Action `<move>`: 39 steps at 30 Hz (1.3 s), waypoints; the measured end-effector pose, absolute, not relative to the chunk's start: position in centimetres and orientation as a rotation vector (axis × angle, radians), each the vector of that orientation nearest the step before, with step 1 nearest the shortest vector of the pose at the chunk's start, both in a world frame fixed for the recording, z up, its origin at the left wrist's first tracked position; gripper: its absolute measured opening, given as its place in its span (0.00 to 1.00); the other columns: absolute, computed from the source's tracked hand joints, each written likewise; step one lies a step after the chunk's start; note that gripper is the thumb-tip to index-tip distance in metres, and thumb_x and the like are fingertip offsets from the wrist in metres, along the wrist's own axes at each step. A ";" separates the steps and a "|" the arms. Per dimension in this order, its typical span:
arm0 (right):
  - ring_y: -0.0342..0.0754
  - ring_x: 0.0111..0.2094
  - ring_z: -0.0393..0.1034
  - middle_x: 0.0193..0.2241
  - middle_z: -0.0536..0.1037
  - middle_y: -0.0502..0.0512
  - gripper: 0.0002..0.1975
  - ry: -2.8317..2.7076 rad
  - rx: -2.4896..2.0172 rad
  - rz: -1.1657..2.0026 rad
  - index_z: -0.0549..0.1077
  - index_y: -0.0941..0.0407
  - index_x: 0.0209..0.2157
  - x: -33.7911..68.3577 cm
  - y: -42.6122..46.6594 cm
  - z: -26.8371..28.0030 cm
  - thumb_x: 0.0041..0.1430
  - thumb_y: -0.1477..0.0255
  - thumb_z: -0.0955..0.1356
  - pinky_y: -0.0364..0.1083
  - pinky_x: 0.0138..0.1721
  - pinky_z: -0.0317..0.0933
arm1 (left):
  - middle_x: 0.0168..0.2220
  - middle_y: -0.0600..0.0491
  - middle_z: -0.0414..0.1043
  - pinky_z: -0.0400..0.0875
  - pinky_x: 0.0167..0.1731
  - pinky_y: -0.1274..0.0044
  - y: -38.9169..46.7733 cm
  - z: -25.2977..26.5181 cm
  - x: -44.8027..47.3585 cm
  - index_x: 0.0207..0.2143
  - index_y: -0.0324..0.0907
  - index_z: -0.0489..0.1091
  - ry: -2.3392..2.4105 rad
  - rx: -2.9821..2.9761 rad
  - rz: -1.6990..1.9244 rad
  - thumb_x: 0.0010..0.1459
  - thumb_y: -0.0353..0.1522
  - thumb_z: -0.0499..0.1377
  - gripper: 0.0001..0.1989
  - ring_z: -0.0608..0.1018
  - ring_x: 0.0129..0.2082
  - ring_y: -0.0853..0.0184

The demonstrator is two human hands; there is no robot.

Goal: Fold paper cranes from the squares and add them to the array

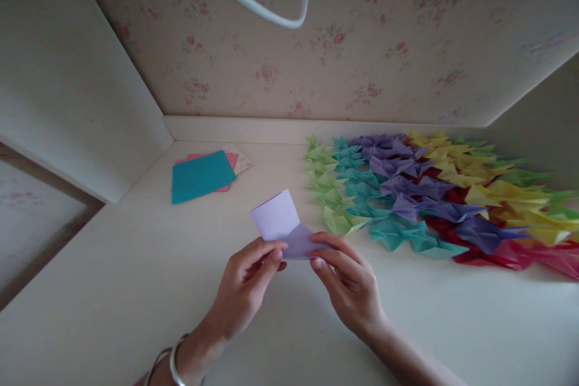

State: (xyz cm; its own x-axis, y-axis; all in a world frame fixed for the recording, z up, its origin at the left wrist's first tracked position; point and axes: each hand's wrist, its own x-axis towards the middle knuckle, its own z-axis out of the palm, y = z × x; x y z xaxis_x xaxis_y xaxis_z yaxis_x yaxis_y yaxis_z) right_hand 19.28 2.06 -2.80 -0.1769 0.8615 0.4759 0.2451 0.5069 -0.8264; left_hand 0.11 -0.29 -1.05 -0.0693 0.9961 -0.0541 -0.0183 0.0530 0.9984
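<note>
A partly folded sheet of lilac origami paper point(277, 217) is held just above the white table, one square flap standing up at its left. My left hand point(248, 277) pinches the lower left edge between thumb and fingers. At the other side, my right hand point(350, 277) grips the lower right edge, thumb in front and fingers over the paper. A bracelet point(176, 362) circles my left wrist. The undersides of the paper are hidden.
Rows of folded paper figures point(407, 193) in green, teal, purple, yellow and red cover the table's right side. A stack of paper sheets point(203, 176), teal on top, lies back left. A white cable point(253, 6) hangs overhead before the floral wall point(289, 54).
</note>
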 end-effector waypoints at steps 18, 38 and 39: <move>0.50 0.35 0.75 0.37 0.81 0.58 0.11 -1.465 -1.081 1.108 0.80 0.54 0.29 18.5 2.0 -3.0 0.63 0.66 0.69 0.45 0.33 0.68 | 0.29 0.52 0.83 0.77 0.27 0.77 0.0 -1.6 -0.1 0.35 0.47 0.83 1.480 1.193 1.284 0.54 0.37 0.67 0.06 0.83 0.26 0.62; 0.45 0.27 0.78 0.27 0.83 0.50 0.09 -1.053 -1.017 1.350 0.72 0.53 0.38 17.2 1.1 -3.4 0.59 0.66 0.73 0.42 0.31 0.75 | 0.27 0.54 0.81 0.76 0.28 0.81 -0.1 -1.8 0.4 0.57 0.44 0.67 1.414 1.083 1.340 0.54 0.35 0.69 0.28 0.82 0.25 0.67; 0.45 0.28 0.79 0.27 0.83 0.50 0.09 -1.053 -1.022 1.348 0.73 0.53 0.39 17.3 1.1 -3.5 0.59 0.66 0.73 0.42 0.31 0.75 | 0.28 0.54 0.82 0.76 0.29 0.80 0.0 -1.7 0.5 0.62 0.44 0.60 1.372 1.013 1.351 0.53 0.34 0.69 0.36 0.82 0.26 0.67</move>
